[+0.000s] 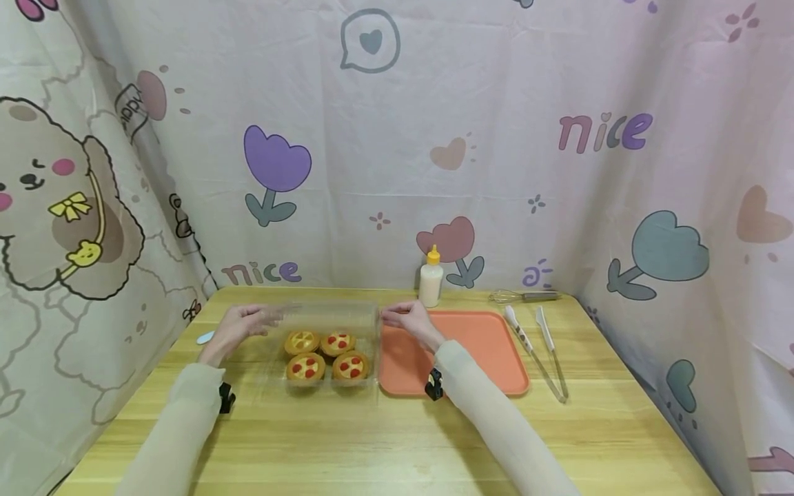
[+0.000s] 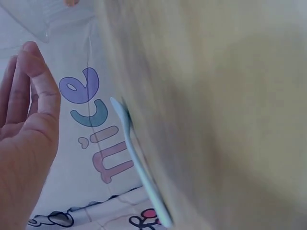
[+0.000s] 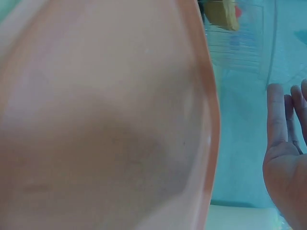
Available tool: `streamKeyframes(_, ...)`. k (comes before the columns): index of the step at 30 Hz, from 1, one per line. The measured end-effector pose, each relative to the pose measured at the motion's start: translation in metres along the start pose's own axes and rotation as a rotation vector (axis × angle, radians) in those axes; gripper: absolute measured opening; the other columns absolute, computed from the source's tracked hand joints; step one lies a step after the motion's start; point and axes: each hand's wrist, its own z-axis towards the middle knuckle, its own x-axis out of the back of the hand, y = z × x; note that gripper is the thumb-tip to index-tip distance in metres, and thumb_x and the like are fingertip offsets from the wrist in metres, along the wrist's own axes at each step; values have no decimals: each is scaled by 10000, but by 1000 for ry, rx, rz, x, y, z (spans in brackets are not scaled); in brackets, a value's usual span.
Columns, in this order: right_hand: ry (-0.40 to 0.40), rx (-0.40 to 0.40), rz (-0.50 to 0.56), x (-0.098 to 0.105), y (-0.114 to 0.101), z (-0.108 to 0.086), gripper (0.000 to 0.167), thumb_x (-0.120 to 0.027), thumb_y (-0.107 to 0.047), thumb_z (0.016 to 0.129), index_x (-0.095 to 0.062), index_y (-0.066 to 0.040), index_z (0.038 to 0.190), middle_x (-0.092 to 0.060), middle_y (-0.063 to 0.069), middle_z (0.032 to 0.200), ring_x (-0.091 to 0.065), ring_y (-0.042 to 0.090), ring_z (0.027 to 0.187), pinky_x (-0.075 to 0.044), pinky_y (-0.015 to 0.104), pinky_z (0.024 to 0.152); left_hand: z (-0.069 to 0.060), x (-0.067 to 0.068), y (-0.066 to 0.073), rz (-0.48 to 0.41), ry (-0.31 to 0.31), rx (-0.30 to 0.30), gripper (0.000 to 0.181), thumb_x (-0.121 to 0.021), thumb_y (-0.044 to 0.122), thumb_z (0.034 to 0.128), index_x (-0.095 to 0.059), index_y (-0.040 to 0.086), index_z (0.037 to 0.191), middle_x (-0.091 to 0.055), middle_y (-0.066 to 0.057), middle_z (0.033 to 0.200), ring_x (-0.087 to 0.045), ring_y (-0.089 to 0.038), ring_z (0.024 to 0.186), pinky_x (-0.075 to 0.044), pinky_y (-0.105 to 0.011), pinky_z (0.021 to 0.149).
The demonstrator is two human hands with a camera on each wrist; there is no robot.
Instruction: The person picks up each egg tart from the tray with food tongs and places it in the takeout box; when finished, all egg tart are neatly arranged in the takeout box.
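Observation:
A clear plastic box (image 1: 375,365) holds several small tarts (image 1: 305,368) with red and yellow toppings. Its clear lid (image 1: 329,315) appears raised along the far side, blurred in the head view. My left hand (image 1: 238,329) is at the lid's left end, fingers extended and loosely bent; whether they touch the plastic cannot be told. At the right end is my right hand (image 1: 414,324), its fingers fairly straight. In the right wrist view one fingertip (image 3: 275,91) meets or nearly meets the lid's edge. Neither hand visibly grips anything.
An orange tray (image 1: 471,351) lies right of the box, under my right forearm. Beyond it are a yellow-capped squeeze bottle (image 1: 431,282) and a whisk (image 1: 527,296). Tongs (image 1: 546,358) lie at the right. A pale blue utensil (image 2: 139,163) lies beside my left hand.

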Motion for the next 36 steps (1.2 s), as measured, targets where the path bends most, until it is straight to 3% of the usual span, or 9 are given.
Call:
streamKeyframes(5,6,2,-20,-1,3,-1,308,-668,-24,912,-647,100,1192,-699,210,1135,-657,387,1084,-476,528,1028,-7,-1,-7,101,30,13,588,-556,441,985,-536,-4,1370,-446,-207,1484,-539,-27,1084,-507,-219,881)
streamKeyframes(9,21,29,-81,-3,6,-3,277,-681,-39,905,-678,66,1162,-711,193,1110,-698,332,1014,-523,498,976,-15,-4,-9,47,23,21,587,-569,404,987,-516,-26,1383,-367,-231,1528,-544,76,1026,-512,-184,860)
streamKeyframes(16,3,49,-121,-8,14,-13,287,-679,-58,911,-675,35,1182,-690,197,1170,-679,315,1060,-574,380,914,-29,-8,-7,56,3,42,553,-539,394,1005,-518,2,1394,-433,-216,1488,-568,29,1067,-537,-339,932)
streamKeyframes(17,-3,47,-129,-8,14,-15,293,-683,-66,910,-676,24,1188,-689,189,1179,-677,299,1065,-573,372,916,-30,-9,-6,47,-3,44,545,-548,381,1003,-519,0,1393,-458,-222,1464,-564,68,1017,-544,-316,896)
streamKeyframes(22,-47,58,-150,-8,13,-26,339,-690,-72,907,-653,15,1232,-675,191,1210,-667,273,1095,-571,342,917,-35,-11,-4,14,-24,37,545,-600,339,981,-513,-14,1388,-491,-241,1422,-606,-14,997,-576,-354,807)
streamKeyframes(27,-50,69,-192,-10,12,-42,390,-692,-106,913,-623,-18,1286,-640,180,1274,-646,294,1114,-570,360,917,-38,-11,-5,9,-77,46,557,-621,288,969,-474,-29,1404,-487,-261,1418,-619,-60,1010,-572,-327,846)
streamKeyframes(32,-57,8,-216,-14,14,-59,452,-730,-200,893,-611,-125,1323,-626,124,1301,-639,249,1103,-570,362,906,-43,-10,-6,-19,-126,63,559,-632,253,963,-453,-29,1412,-525,-238,1378,-617,-69,1011,-561,-304,854)
streamKeyframes(36,-95,-17,-178,-17,16,-67,524,-734,-183,883,-556,-117,1371,-566,127,1367,-642,246,1077,-574,386,900,-51,-8,-7,-51,-175,49,546,-600,202,980,-411,-25,1440,-494,-257,1389,-607,-82,1042,-560,-321,846)
